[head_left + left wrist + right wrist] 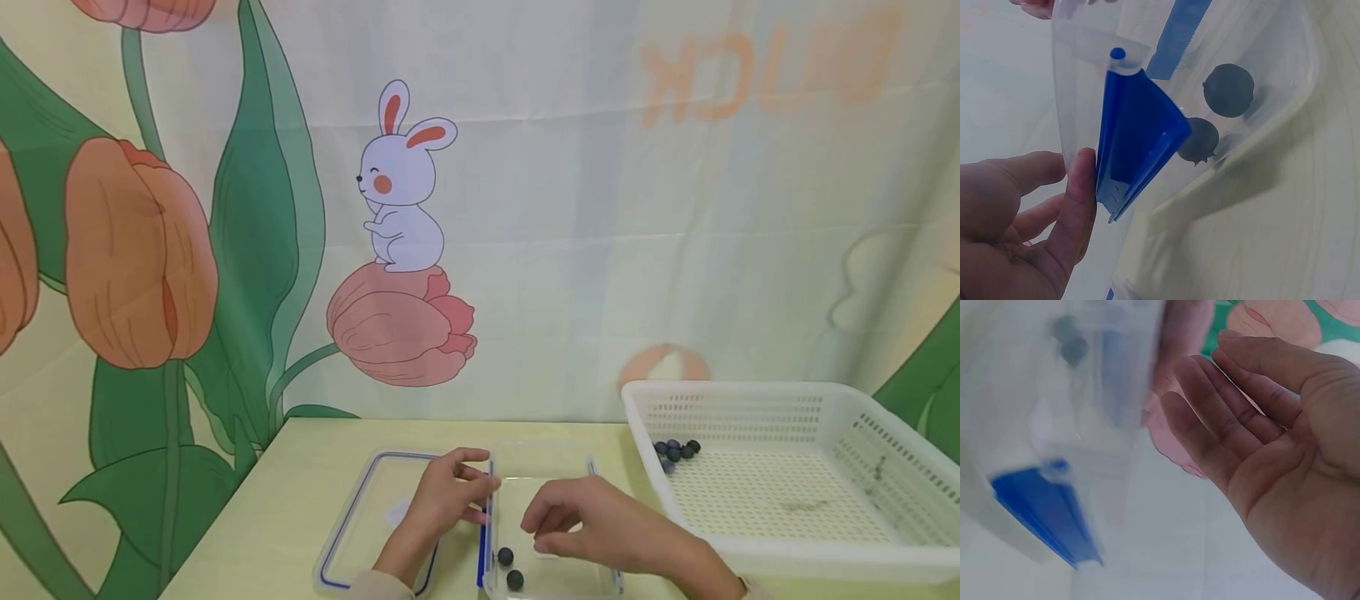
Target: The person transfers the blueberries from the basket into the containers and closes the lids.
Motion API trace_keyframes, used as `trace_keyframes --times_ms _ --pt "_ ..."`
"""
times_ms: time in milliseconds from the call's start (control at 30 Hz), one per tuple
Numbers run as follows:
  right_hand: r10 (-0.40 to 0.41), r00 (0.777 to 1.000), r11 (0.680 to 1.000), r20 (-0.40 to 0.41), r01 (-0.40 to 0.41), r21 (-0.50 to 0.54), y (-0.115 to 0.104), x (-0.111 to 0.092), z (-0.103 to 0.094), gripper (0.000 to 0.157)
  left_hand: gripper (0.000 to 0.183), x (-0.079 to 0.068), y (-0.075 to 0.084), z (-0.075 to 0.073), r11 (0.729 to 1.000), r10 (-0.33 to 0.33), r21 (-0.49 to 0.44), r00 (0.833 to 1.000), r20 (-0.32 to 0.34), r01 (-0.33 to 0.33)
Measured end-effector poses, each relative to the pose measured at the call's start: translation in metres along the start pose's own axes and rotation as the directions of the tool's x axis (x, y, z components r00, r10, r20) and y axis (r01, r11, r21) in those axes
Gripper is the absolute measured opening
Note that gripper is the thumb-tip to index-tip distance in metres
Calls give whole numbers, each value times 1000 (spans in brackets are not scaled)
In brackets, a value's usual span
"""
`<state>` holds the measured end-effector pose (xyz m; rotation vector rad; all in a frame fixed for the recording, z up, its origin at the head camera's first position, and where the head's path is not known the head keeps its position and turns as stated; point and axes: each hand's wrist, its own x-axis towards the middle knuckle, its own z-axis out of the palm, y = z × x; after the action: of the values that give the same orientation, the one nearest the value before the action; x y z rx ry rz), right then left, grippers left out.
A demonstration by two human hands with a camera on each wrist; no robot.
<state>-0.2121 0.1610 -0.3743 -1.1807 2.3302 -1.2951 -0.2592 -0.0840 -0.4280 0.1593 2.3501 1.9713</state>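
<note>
A clear plastic food container with blue side latches stands on the table, two blueberries lying near its front left corner. My left hand is at the container's left wall. In the left wrist view its fingers are fairly straight, touching the wall and the hanging blue latch. Over the container is my right hand, its fingers bent loosely. The right wrist view shows nothing between those fingers. The second latch hangs down on the container's right side.
Left of the container lies its clear lid with a blue seal, partly behind my left forearm. A white perforated basket stands at the right, several blueberries in its far left corner. Behind the table hangs a printed curtain.
</note>
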Motion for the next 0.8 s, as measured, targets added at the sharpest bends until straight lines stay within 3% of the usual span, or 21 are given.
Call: trace_keyframes --times_ms 333,500,800 --pt "-11 995 996 -100 2 -91 -21 -11 -45 13 52 3 -3 0 1000 -18 -3 1000 1 18" --pt "20 991 986 -129 -41 -164 -28 -16 -68 13 52 3 -4 1 1000 -18 -4 1000 3 18" --pt "103 978 972 -180 -137 -190 -31 -22 -114 16 51 2 -3 1 1000 -11 -3 1000 -6 11"
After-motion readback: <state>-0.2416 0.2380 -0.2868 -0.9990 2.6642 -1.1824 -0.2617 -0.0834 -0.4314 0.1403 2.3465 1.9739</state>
